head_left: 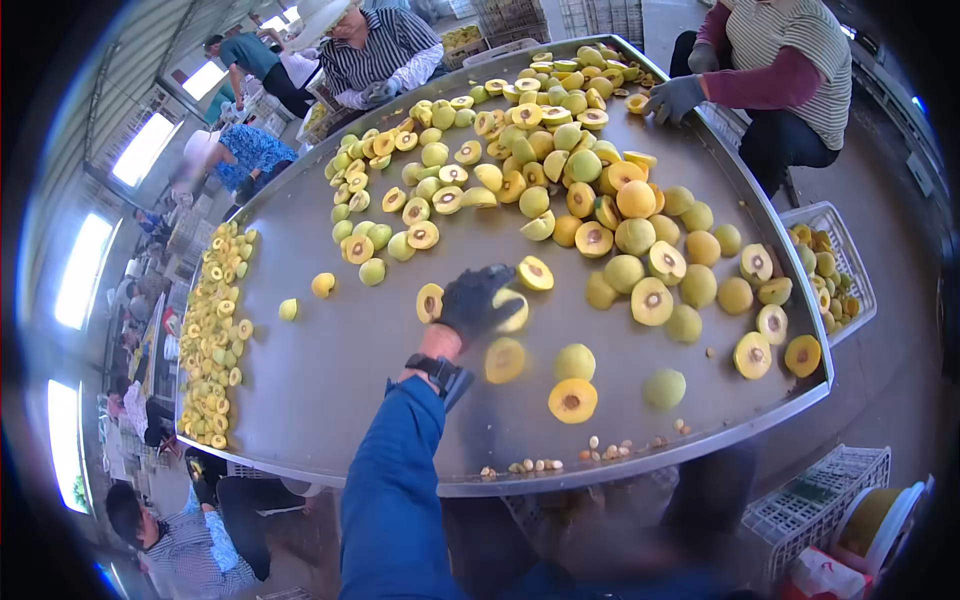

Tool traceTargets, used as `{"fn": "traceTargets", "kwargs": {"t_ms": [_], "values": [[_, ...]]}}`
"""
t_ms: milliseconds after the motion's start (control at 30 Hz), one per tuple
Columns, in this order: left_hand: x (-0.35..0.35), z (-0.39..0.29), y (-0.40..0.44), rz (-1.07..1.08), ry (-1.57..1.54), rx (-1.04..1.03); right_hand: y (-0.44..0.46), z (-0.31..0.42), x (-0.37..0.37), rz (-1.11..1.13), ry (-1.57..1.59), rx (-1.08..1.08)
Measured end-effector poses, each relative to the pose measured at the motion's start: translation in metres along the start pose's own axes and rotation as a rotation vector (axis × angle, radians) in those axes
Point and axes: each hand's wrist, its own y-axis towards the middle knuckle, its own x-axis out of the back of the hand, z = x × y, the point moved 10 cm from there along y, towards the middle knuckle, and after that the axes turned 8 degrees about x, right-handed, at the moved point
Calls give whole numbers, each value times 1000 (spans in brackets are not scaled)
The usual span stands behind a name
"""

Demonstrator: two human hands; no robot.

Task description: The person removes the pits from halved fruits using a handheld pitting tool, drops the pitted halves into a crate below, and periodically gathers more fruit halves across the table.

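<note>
My left hand [478, 304], in a dark glove with a blue sleeve and a watch [440, 375] at the wrist, reaches over the metal table. Its fingers curve around a yellow-green peach half [513, 312], partly covered and slightly blurred. One cut peach half [430, 302] lies just left of the hand, and another [535, 273] lies beyond the fingertips. Below the hand is a blurred half [505, 360]. Closer to the near edge are a cut-side-up half [573, 401] and a green-skinned peach [664, 388]. My right hand is out of view.
The raised metal rim [640, 462] bounds the table, with small kernels [540, 465] beside it. Peaches are heaped at the far right; a band of halves [215, 330] lines the left edge. Co-workers sit at the far side. Crates [830, 265] stand on the right floor.
</note>
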Motion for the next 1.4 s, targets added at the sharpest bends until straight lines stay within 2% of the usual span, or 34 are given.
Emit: {"fn": "traceTargets", "kwargs": {"t_ms": [100, 167, 200, 267, 367, 400, 433, 500, 567, 633, 733, 767, 833, 900, 933, 1000, 1100, 1133, 1167, 1200, 1267, 1300, 1400], "values": [[-7, -55, -59, 45, -48, -197, -10, -5, 4, -11, 33, -16], [6, -68, -70, 77, -302, -271, -10, -14, 8, -6, 86, -94], [17, -66, -65, -3, -262, -240, -9, -12, 12, -27, 63, -70], [35, -46, -34, -183, -181, -181, -11, -6, 17, -59, 13, -37], [56, -12, 39, -424, -56, -130, -21, -24, -2, 118, 61, -356], [49, 9, 70, -445, -47, -70, -14, -26, -7, 65, 119, -168], [43, 26, 100, -464, -38, -12, -14, -30, -9, 116, 81, -183], [28, 46, 156, -297, -72, 186, -19, -32, -10, 218, 3, -213], [10, 56, 197, -209, 6, 324, -20, -59, -15, 82, 310, -189], [-16, 60, 218, -39, -134, 442, -28, -78, -15, -45, 609, -208], [-28, 53, 215, -86, -74, 405, -36, -80, -16, 317, -589, 364], [-27, 51, 206, -88, -67, 399, -29, -75, -7, 205, -246, 173], [-38, 48, 183, -172, -53, 209, -24, -64, -6, 104, -7, -18], [-45, 34, 138, -157, -118, 93, -23, -55, -3, 84, 12, -38], [-45, 20, 111, -56, -125, 70, -21, -51, -2, 68, 26, -51], [-28, -12, 61, -19, -215, -128, -22, -48, 2, 49, 43, -57], [12, -13, 21, -309, 208, -510, -16, -41, 6, 6, 65, -67], [48, 23, 30, -454, -108, -156, -13, -40, 6, -1, 75, -68], [48, 72, 44, -479, -123, 2, -11, -40, 7, -8, 78, -64], [60, 97, 52, -664, -26, -49, -9, -39, 5, -13, 91, -59], [61, 168, 82, -608, 154, 228, -11, -71, 10, -3, -57, -46], [52, 205, 100, -457, 141, 386, -11, -71, 12, -14, -58, -59], [32, 235, 126, -230, 134, 520, 1, -59, 9, -26, -42, -99]]}}
